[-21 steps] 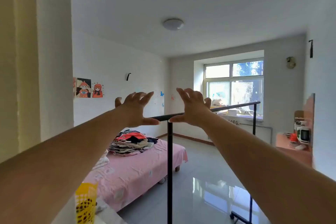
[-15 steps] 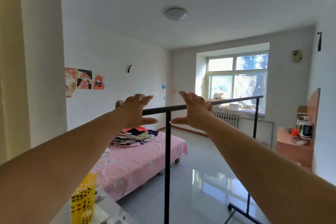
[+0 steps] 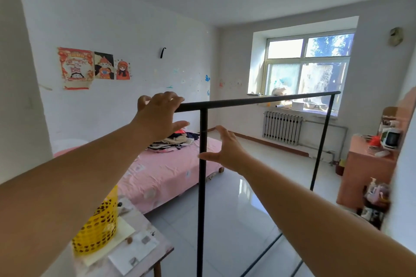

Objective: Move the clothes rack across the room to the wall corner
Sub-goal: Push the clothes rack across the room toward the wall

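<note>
Now left hand [image 3: 158, 114] spread at rack [image 3: 258, 100], right hand [image 3: 225, 148] open

No readable text anywhere. The red poster [image 3: 75, 67] on the left wall carries printed characters, too blurred to make out. The two cartoon pictures [image 3: 112, 67] beside it show figures only.

A pink bed [image 3: 162, 177] carries folded clothes [image 3: 173, 141] — the near table [image 3: 144, 258] holds a yellow basket [image 3: 99, 229] on papers [image 3: 132, 252].
</note>
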